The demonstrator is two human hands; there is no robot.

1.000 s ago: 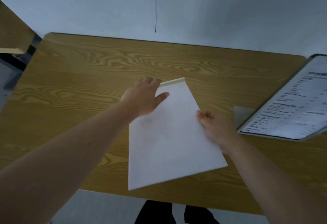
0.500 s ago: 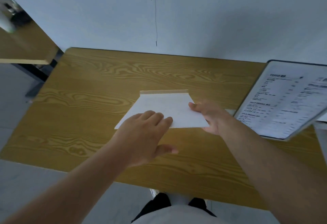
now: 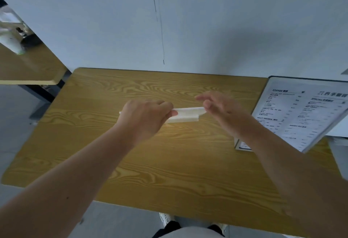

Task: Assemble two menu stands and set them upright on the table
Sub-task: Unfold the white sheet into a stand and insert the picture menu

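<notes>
Above the middle of a wooden table [image 3: 113, 153], a white menu card [image 3: 185, 114] seen edge-on, left hand [image 3: 145, 117] pinching its left end, right hand [image 3: 220, 109] with fingers spread at its right end, a printed menu stand [image 3: 305, 113] upright at the right edge.

Both bare forearms reach forward; the left hand [image 3: 145, 117] pinches closed, the right hand [image 3: 222, 109] spreads its fingers loosely.

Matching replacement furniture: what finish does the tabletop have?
Yellow-brown wood grain, table, head view.
</notes>
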